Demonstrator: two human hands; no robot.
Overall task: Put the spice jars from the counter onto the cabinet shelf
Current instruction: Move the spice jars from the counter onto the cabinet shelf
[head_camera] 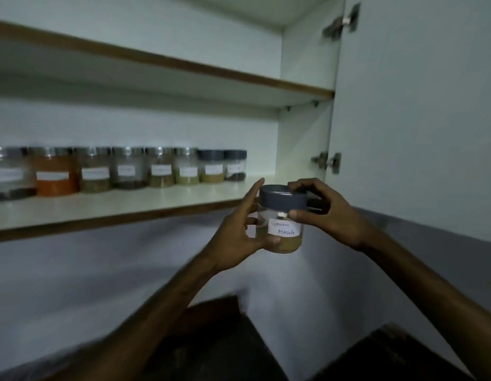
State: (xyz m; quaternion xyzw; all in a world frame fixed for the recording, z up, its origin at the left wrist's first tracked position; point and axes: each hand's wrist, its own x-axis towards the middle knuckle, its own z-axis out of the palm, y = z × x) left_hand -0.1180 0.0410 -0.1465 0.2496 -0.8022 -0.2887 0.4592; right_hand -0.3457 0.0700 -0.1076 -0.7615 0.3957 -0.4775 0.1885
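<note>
I hold a clear spice jar (287, 243) with a grey lid and a label reading "Garam Masala" in both hands, just in front of the lower cabinet shelf (145, 204). My left hand (238, 237) grips its left side and bottom. My right hand (326, 213) grips the lid and upper right side. A row of several labelled spice jars (123, 169) stands along the back of that shelf, ending with two grey-lidded jars (222, 166) on the right.
The upper shelf (183, 64) runs above the row. The open cabinet door (417, 105) hangs at the right on two hinges. To the right of the row, bare shelf surface (269, 182) shows. A dark counter (225, 347) lies below.
</note>
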